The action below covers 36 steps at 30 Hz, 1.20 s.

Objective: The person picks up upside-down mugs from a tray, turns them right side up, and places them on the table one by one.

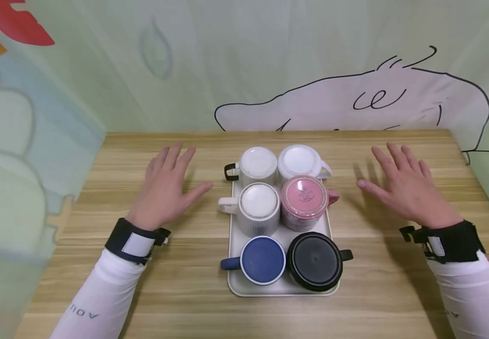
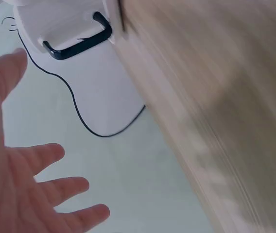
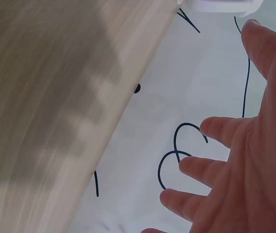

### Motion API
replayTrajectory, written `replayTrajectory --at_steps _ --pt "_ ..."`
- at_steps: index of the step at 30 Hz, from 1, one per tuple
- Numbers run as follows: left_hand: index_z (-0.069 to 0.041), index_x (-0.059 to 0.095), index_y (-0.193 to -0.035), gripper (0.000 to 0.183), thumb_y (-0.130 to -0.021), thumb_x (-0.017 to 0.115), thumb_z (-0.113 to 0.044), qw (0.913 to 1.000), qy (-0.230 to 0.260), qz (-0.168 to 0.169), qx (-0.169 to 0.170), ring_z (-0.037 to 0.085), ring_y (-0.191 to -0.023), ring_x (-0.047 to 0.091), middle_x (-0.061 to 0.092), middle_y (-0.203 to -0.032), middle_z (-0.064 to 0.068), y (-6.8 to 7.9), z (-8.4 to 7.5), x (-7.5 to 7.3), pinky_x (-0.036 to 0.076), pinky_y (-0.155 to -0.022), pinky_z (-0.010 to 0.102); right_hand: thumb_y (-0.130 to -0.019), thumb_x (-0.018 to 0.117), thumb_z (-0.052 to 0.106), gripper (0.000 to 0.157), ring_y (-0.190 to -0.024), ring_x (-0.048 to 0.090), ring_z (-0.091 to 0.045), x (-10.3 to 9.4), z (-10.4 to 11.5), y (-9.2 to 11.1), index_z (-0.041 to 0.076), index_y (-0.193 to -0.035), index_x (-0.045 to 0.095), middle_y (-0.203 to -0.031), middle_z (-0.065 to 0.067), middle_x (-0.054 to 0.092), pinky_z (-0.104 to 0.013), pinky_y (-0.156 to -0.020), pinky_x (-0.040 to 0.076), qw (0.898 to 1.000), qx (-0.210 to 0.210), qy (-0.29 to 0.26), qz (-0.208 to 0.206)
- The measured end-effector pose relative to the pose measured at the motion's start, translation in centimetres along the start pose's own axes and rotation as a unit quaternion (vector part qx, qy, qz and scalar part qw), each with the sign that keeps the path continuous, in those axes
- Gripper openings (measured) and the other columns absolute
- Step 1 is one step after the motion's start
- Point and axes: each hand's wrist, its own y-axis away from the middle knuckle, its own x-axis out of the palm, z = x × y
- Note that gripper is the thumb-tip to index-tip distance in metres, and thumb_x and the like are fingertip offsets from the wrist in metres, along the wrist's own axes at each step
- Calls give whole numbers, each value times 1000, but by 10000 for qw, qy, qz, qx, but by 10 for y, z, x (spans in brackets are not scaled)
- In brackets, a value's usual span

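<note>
My left hand point(image 1: 164, 188) hovers palm down over the table left of a white tray point(image 1: 238, 288), fingers spread and holding nothing. On the other side my right hand point(image 1: 405, 188) is spread the same way. Mugs stand upside down or lidded in two columns on the tray. At the back are a white mug with a black-edged handle point(image 1: 258, 162) and a plain white mug point(image 1: 299, 160). The middle pair is a ribbed white mug point(image 1: 259, 207) and a pink mug point(image 1: 305, 202). Nearest me sit a blue mug point(image 1: 263, 260) and a black mug point(image 1: 315, 261). Handles point outward.
The wooden table point(image 1: 185, 301) reaches to a pale printed curtain point(image 1: 185, 70) along its back edge. Another curtain side point(image 1: 7, 165) hangs at the left. Both hands cast shadows on the wood.
</note>
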Motion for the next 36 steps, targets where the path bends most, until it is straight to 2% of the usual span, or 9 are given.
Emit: replayTrajectory --at_steps 4,8,17,20,24,27,31,36 --pt "-5 37 -153 87 -92 53 -67 9988 336 -153 323 46 -142 27 32 -155 25 -13 -6 2 19 -115 58 -96 49 63 90 -146 2 -51 -2 0 0 11 -161 16 -162 -27 8 -74 -107 7 10000 -60 3 -6" --pt "-4 41 -151 83 -92 61 -59 9966 654 -157 481 42 -140 32 38 -152 24 -23 -14 6 24 -114 55 -96 49 63 90 -145 4 -51 -3 2 0 11 -161 16 -162 -27 9 -73 -108 8 10000 -97 0 16" --pt "-5 46 -148 72 -94 63 -49 9938 878 151 671 37 -137 39 44 -148 21 -39 -32 20 29 -114 48 -96 49 63 90 -145 6 -52 -4 5 -1 10 -161 17 -161 -28 10 -74 -108 8 9999 -157 -31 20" --pt "-5 48 -146 65 -96 64 -43 9928 963 254 665 33 -132 46 50 -143 17 -42 -36 24 35 -110 45 -96 49 63 90 -145 7 -52 -4 5 -1 11 -161 17 -161 -27 10 -73 -108 8 9999 -165 -13 13" --pt "-5 58 -137 49 -97 65 -32 9906 1115 225 756 25 -108 60 60 -127 11 -45 -40 27 48 -94 38 -96 49 64 90 -145 7 -51 -3 6 -2 11 -161 17 -161 -27 10 -73 -108 7 9998 -185 -3 -6" --pt "-6 66 -127 35 -97 66 -24 9888 1223 139 846 21 -94 61 64 -114 7 -47 -43 27 50 -84 34 -96 49 63 90 -145 7 -51 -3 6 -2 10 -161 17 -161 -27 10 -72 -109 7 9998 -195 -24 -21" --pt "-6 69 -120 26 -97 66 -17 9867 1340 109 914 18 -96 62 66 -107 5 -49 -46 26 51 -85 33 -96 49 63 90 -145 7 -51 -3 7 -1 11 -161 17 -162 -26 10 -72 -109 6 9998 -196 -40 -21" --pt "-3 68 -118 23 -99 63 -14 9828 1553 133 991 20 -99 61 65 -107 8 -50 -47 29 51 -89 35 -96 50 64 90 -145 8 -51 -4 8 -1 10 -161 17 -162 -26 11 -72 -109 7 9998 -208 -50 -22"
